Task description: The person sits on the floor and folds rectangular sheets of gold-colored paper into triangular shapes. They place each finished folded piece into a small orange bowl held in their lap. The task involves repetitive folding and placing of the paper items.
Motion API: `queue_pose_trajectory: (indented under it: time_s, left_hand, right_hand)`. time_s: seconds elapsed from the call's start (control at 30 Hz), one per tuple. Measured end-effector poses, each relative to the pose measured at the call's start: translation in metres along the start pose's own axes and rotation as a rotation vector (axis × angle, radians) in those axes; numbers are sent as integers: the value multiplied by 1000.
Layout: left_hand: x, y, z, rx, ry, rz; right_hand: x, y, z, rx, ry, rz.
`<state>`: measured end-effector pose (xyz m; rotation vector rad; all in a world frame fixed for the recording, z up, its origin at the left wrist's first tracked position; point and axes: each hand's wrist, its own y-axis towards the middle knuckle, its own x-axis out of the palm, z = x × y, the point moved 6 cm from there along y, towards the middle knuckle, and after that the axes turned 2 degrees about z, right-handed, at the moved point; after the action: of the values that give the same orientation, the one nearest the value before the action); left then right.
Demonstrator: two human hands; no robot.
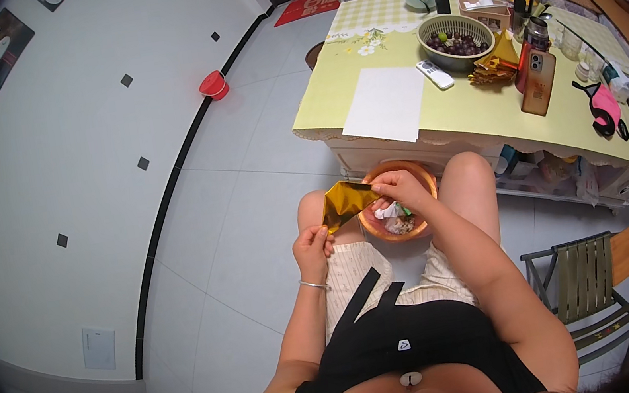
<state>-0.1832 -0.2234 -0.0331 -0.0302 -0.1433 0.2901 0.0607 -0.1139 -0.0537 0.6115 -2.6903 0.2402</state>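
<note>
A sheet of shiny gold foil paper (348, 203) is stretched between my two hands, above my left thigh. My left hand (312, 249) pinches its lower left corner, thumb pressed on top. At the upper right end, my right hand (404, 190) grips the foil with bent fingers. The foil looks partly folded, with a slanted edge. Below my right hand, between my knees, stands a round orange-brown basin (374, 228) with white crumpled scraps and other bits in it. My right hand and forearm hide part of its rim.
Ahead stands a table with a yellow-green cloth (317, 99). On it lie white paper (385, 104), a remote control (435, 74), a colander of grapes (457, 41), folded gold foil (496, 68), a phone (536, 82) and a pink-black strap item (604, 109). A folding chair (583, 279) stands right.
</note>
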Motion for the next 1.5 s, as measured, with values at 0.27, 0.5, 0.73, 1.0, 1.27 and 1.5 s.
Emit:
queue_pose_trajectory:
  time_s: [0.27, 0.5, 0.73, 1.0, 1.27, 1.5]
  left_hand:
    - [7, -1, 5, -8, 20, -24]
    - [4, -2, 2, 7, 61, -39]
    - [6, -2, 3, 49, 94, -25]
    - [12, -2, 3, 63, 106, -80]
    - [20, -3, 4, 54, 127, -159]
    - [14, -3, 6, 56, 81, -53]
  right_hand:
    - [2, -3, -9, -20, -18, 4]
    - [0, -3, -7, 0, -85, -32]
    - [-6, -10, -20, -4, -282, -75]
    - [-9, -25, -37, -45, -725, -168]
    - [-15, -35, -51, -45, -669, -116]
    - [-73, -34, -92, -202, -149, 335]
